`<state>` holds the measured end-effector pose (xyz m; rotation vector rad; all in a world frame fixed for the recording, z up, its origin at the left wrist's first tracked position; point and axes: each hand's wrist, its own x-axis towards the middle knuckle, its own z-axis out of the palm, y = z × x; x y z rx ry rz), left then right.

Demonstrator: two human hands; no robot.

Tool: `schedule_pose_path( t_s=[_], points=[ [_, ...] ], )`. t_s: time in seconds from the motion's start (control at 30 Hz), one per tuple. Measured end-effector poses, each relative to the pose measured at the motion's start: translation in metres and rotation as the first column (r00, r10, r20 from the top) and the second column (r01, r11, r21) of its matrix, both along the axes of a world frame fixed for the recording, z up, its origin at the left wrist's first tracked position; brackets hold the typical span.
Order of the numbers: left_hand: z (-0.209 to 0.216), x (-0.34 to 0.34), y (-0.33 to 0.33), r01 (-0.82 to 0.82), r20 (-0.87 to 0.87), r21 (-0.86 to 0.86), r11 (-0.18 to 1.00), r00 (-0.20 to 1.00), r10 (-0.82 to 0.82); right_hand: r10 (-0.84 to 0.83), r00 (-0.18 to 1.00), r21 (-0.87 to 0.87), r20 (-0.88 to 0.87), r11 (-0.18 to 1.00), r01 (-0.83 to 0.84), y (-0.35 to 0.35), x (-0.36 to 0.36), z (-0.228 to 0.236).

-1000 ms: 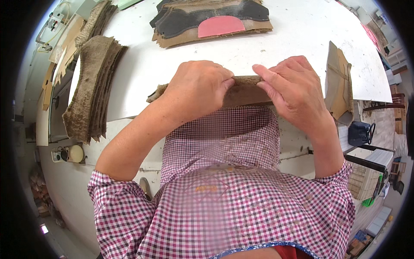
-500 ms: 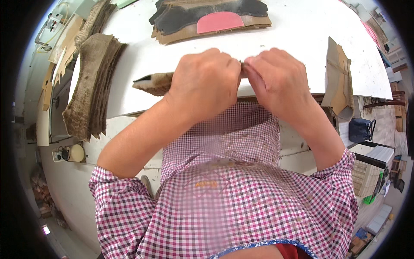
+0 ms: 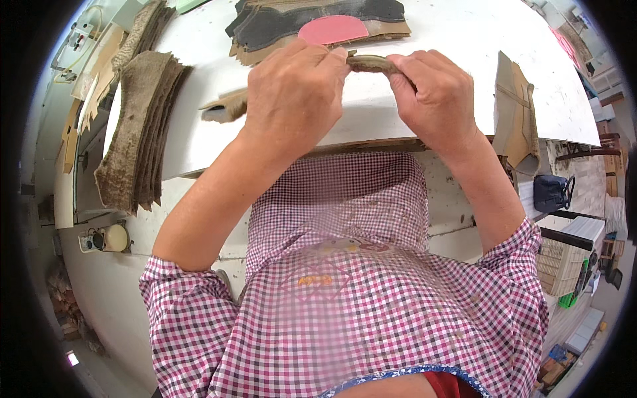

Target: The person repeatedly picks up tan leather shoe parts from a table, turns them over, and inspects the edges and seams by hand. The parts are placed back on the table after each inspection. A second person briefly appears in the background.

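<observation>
Brown fuzzy material is clamped in the fingers of my left hand and right hand over the white table; both are farther apart and nearer the pink piece than before.

The scene is taken in from the person's head, through the left of two fisheye cameras. The view is aimed steeply down over the checked garment, and the left hand and right hand are framed at close range. The white surface is seen from above, its edges bowed by the lens.
</observation>
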<state>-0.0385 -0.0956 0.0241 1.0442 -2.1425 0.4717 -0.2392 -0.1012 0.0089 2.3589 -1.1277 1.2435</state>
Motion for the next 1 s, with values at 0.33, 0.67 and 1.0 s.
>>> schedule_pose_path(
  t_s=[0.33, 0.67, 1.0],
  points=[
    [0.004, -0.002, -0.006, 0.179, 0.043, -0.056, 0.982, 0.983, -0.177, 0.115, 0.992, 0.043, 0.044, 0.992, -0.116, 0.01, 0.006, 0.002],
    [0.0, -0.017, 0.002, 0.121, -0.016, -0.027, 0.992, 0.992, -0.122, 0.042, 0.996, 0.122, -0.077, 0.992, -0.032, 0.013, 0.008, 0.009],
    [-0.013, -0.013, -0.005, -0.026, -0.081, 0.058, 0.998, 0.996, 0.031, -0.01, 0.998, 0.176, -0.056, 0.984, 0.02, 0.0, -0.002, -0.01]
  ],
)
